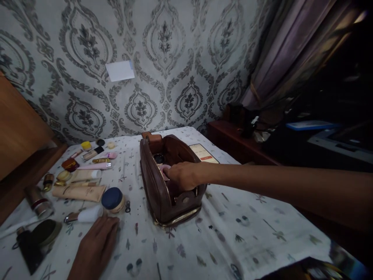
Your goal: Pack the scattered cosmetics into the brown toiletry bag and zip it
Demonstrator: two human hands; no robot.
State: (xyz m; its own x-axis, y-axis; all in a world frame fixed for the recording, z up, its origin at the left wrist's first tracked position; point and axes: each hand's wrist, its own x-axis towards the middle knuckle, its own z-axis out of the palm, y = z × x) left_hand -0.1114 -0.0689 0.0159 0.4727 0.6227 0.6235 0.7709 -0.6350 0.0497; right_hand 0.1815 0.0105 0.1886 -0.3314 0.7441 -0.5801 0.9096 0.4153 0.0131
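Observation:
A brown leather pouch (163, 194) stands unzipped in the middle of the table. My right hand (183, 175) reaches into its top, fingers curled round a small pink thing (163, 170) inside. My left hand (97, 243) lies flat on the cloth at the front left, fingers stretched out, holding nothing. Its fingertips are just short of a white tube (87, 214) and a jar with a dark blue lid (112, 199).
Several cosmetics lie at the left: a beige tube (79, 192), a pink tube (94, 166), small bottles and a dark compact (43, 232). A phone (204, 153) lies behind the pouch. The patterned tablecloth (233, 229) covers the table. A wooden cabinet (17, 128) stands left, dark furniture right.

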